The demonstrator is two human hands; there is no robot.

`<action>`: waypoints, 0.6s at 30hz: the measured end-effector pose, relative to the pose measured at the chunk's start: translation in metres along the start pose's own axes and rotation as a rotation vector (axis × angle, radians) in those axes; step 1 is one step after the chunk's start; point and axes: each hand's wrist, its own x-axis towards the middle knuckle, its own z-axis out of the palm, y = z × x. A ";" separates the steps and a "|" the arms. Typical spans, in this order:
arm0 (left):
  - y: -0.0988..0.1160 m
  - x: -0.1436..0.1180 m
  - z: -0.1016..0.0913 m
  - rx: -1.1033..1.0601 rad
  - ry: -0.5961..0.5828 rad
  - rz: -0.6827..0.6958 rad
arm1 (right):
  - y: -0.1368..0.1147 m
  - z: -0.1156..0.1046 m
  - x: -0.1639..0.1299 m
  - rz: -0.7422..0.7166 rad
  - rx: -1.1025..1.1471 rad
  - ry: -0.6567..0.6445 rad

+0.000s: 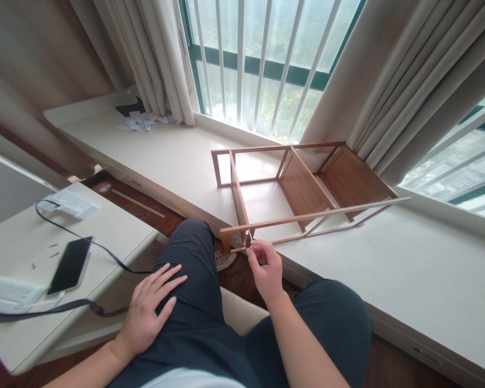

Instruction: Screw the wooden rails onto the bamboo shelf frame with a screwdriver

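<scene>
A brown wooden shelf frame (307, 186) lies on its side on the white window ledge, its near end jutting past the front edge. My right hand (264, 267) is at that near corner, thumb and fingertips pinched on a thin silver rod-like tool (250, 235). The tool's upper end meets the wooden rail; its lower end is hidden in my fingers. My left hand (149, 307) lies flat on my left thigh, fingers spread, holding nothing.
To the left, a white table (117, 231) bears a phone (70, 265), a white power strip (70, 203), a white box-like device (14, 293) and several small screws (54, 246). A dark cable (109, 250) and a strap (76, 305) run toward me. Paper scraps (137, 122) lie on the ledge (428, 280).
</scene>
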 end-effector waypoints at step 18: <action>0.001 0.000 -0.001 -0.002 0.000 0.006 | 0.002 0.002 0.000 -0.096 -0.103 0.126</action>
